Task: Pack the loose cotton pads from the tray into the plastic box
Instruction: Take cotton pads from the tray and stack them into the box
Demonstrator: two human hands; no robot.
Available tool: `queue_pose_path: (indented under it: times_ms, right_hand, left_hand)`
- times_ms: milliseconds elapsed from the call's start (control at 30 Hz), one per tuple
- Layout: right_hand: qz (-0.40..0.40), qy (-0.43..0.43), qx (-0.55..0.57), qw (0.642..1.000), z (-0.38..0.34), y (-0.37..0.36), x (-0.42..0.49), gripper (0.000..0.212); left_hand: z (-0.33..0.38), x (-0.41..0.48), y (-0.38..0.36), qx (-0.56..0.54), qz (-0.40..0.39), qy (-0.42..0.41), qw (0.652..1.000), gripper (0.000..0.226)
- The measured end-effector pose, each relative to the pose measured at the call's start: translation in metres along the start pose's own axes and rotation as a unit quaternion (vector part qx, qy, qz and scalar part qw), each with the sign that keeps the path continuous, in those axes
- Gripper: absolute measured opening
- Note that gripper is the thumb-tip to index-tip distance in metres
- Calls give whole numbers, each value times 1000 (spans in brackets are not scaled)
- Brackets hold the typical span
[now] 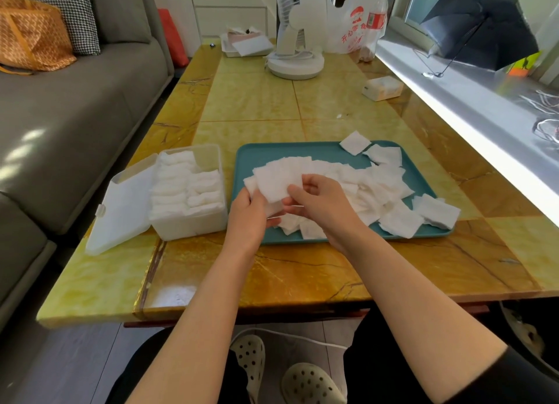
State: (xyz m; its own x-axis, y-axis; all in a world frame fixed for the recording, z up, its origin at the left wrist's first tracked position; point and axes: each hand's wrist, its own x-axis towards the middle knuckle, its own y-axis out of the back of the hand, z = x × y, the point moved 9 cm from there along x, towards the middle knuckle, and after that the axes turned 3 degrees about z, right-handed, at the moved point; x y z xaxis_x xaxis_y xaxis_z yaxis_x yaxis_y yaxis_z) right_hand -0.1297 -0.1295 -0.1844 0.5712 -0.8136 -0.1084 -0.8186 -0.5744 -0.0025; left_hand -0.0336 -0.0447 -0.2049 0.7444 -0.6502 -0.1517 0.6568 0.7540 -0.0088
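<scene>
Stack of cotton pads [276, 181] — light, soft, liable to splay, best pinched across its flat faces — held over the teal tray [302, 152] by left hand [251, 213] and right hand [320, 201], both gripping it, beside the part-filled plastic box [189, 191].

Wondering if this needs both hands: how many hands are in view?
2. The left hand grips a bunch of cotton pads at its lower left; the right hand pinches its right edge, both above the teal tray. No others seem hidden.

Red Chinese characters "开心零食" on the white plastic bag [348, 30]
</scene>
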Motion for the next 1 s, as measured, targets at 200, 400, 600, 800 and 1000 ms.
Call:
queue_pose_path:
  times_ms: [200, 400, 600, 800, 1000]
  right_hand:
    - [0, 25, -68, 997, -3, 1, -3, 11]
    - [-21, 35, -71, 997, -6, -2, -2, 11]
    - [-45, 50, -28, 997, -16, -2, -4, 14]
    - [-59, 50, -57, 995, -12, -6, -5, 4]
    - [-43, 60, -98, 992, -8, -6, -2, 5]
  left_hand:
    - [5, -1, 0, -29, 7, -9, 1000, 28]
    - [5, -2, 6, -50, 31, -9, 998, 29]
    - [5, -1, 6, -57, 39, -2, 998, 30]
    - [4, -2, 6, -61, 33, -6, 998, 31]
    - [10, -5, 0, -102, 19, 10, 995, 36]
